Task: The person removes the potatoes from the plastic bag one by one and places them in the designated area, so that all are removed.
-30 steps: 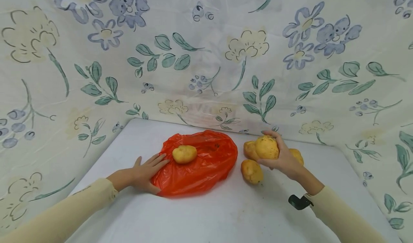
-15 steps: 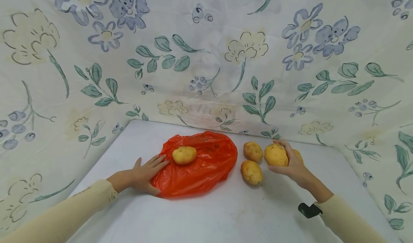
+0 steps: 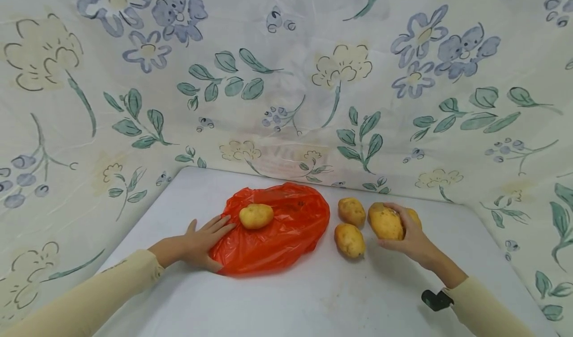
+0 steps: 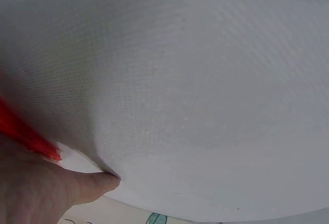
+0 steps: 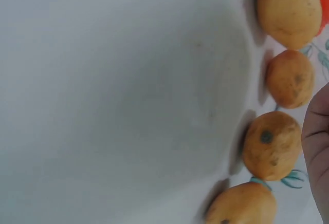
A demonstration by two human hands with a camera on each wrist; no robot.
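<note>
My left hand (image 3: pixel 201 245) lies spread on the white table, its fingertips on the left edge of a flattened red plastic bag (image 3: pixel 286 242). One yellow potato (image 3: pixel 256 216) rests on top of the bag. With my right hand (image 3: pixel 414 242) I grip a large potato (image 3: pixel 387 225), thumb at the near side and fingers round the far side. It overlaps a browner potato (image 3: pixel 377 206) behind it. In the right wrist view my palm (image 5: pixel 317 147) shows at the right edge, beside a row of several potatoes (image 5: pixel 272 146); the gripped one is mostly hidden there.
Two potatoes, one at the back (image 3: pixel 351 211) and one nearer (image 3: pixel 349 240), lie right of the bag. Another potato (image 3: pixel 414 217) sits partly hidden beyond my right hand. Flower-printed cloth (image 3: pixel 286 103) rises behind the table (image 3: pixel 291 307) and at both sides.
My right hand has moved right and slightly nearer with the potato, away from the back potato it overlapped. My left hand and the bag have stayed put.
</note>
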